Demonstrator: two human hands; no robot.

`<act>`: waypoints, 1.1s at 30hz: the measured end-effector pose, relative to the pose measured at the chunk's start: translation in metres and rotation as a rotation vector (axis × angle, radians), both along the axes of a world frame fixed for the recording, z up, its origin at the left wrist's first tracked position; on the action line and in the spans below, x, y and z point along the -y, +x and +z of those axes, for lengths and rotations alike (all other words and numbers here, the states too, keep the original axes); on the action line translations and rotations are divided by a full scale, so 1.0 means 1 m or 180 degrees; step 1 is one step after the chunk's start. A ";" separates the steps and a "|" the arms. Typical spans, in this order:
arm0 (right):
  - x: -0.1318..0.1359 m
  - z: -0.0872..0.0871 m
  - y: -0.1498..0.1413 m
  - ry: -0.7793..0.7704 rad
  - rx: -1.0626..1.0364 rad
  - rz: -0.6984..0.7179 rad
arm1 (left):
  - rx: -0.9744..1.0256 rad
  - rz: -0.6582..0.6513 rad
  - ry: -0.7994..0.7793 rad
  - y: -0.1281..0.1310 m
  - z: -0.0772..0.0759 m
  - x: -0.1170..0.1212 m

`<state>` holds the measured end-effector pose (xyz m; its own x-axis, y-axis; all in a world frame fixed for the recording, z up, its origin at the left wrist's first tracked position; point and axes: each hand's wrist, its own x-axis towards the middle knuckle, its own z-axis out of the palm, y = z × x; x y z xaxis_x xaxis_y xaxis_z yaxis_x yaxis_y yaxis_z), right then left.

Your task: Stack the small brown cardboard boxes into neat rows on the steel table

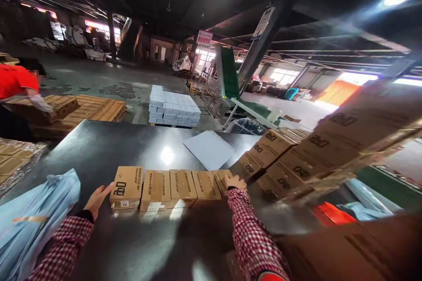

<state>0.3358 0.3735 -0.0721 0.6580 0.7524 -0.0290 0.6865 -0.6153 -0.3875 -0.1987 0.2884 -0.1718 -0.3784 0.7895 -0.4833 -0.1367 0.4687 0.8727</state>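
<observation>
A row of several small brown cartons [171, 188] lies on a dark shiny table [105, 149]. My left hand [97, 199], fingers spread, touches the left side of the leftmost carton [127, 186]. My right hand [234, 182] rests on the top of the rightmost carton [221, 179] in the row. Both sleeves are red-and-white check. Neither hand grips anything.
More brown cartons [296, 158] are stacked at the right. A grey flat sheet [209, 149] lies behind the row. A light blue bag [33, 215] sits at the left. A person in an orange shirt [16, 81] handles boxes at far left. A pallet of white boxes [173, 107] stands beyond the table.
</observation>
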 end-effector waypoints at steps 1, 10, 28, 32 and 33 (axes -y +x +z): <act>-0.012 -0.008 0.012 -0.0154 -0.0052 -0.0167 | 0.0040 -0.0054 -0.0025 0.006 0.000 -0.006; -0.068 -0.068 0.048 -0.0879 -0.0268 0.0196 | -0.0038 -0.0401 0.0130 0.033 -0.012 0.057; 0.150 -0.058 -0.165 -0.0791 0.0057 0.1485 | 0.0539 0.1181 -0.0051 -0.035 0.005 0.475; 0.211 -0.019 -0.243 -0.0342 -0.0241 0.2430 | 0.0665 0.0907 -0.0152 -0.066 0.008 0.499; 0.234 -0.012 -0.267 -0.0326 -0.0461 0.2879 | 0.0668 0.0845 -0.0223 -0.072 0.010 0.503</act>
